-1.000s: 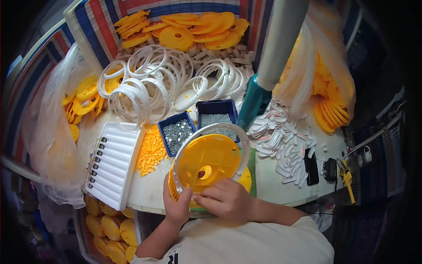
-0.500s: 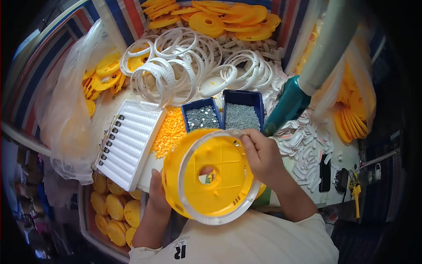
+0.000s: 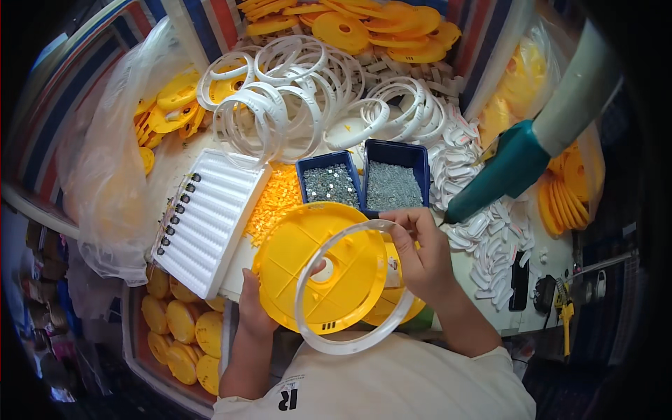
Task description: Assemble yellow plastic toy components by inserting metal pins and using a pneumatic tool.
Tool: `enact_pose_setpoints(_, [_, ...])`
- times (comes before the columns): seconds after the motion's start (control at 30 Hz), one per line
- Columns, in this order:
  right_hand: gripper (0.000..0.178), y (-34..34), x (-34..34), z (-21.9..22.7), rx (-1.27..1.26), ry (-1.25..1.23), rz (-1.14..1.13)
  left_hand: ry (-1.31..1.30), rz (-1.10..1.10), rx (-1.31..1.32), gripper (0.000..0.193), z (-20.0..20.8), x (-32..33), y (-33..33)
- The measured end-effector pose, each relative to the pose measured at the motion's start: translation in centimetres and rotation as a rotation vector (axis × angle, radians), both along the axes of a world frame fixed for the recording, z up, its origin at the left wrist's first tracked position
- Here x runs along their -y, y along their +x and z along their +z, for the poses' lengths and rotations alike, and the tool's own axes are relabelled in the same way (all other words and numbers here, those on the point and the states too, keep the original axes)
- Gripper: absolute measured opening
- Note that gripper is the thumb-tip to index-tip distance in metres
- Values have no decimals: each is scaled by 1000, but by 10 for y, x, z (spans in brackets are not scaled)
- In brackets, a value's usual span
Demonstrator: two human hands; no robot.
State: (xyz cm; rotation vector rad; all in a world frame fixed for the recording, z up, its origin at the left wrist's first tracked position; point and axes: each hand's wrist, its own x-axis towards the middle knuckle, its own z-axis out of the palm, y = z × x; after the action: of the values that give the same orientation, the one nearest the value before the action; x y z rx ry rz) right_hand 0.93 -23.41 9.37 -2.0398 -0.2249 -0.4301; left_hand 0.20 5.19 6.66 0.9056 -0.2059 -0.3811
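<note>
Left hand (image 3: 255,315): fingers closed on the edge of the yellow disc (image 3: 318,269), held tilted above the table.
Right hand (image 3: 420,255): pinches the white ring (image 3: 348,287), which lies over the disc.
Tip: line up both edges, then press evenly.
Nearby: blue screw trays (image 3: 364,182).

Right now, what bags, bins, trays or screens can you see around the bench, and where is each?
Clear plastic bag: far left, crumpled, yellow discs inside.
Second clear bag: upper right, also yellow discs.
Two blue bins: centre, rectangular, full of small grey screws.
White ribbed tray: left of the bins, rectangular, tilted.
Dark phone: right edge, screen off.
</note>
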Motion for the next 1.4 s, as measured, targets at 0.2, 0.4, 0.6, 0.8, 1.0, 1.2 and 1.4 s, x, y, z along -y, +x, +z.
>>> enact_pose_setpoints(0.2, [11,-1,-8,25,-151,40,73,70,-114,-102,93,-34,-1,-3])
enact_pose_setpoints(0.4, [9,-2,-2,17,-152,-10,39,158,-170,-39,93,-5,19,3])
enact_pose_setpoints(0.6, [11,-5,-4,7,-114,-38,-29,206,-117,88,98,2,29,-2])
enact_pose_setpoints(0.8, [19,-11,-8,6,-294,145,41,309,-196,112,89,15,18,-2])
enact_pose_setpoints(1.0, [36,-15,7,1,-319,-9,88,981,-49,193,29,22,6,14])
enact_pose_setpoints(1.2, [53,-32,1,8,-392,394,270,663,398,289,42,-3,10,11])
enact_pose_setpoints(1.4, [54,-46,-13,-29,-438,401,302,433,472,200,53,-16,10,15])
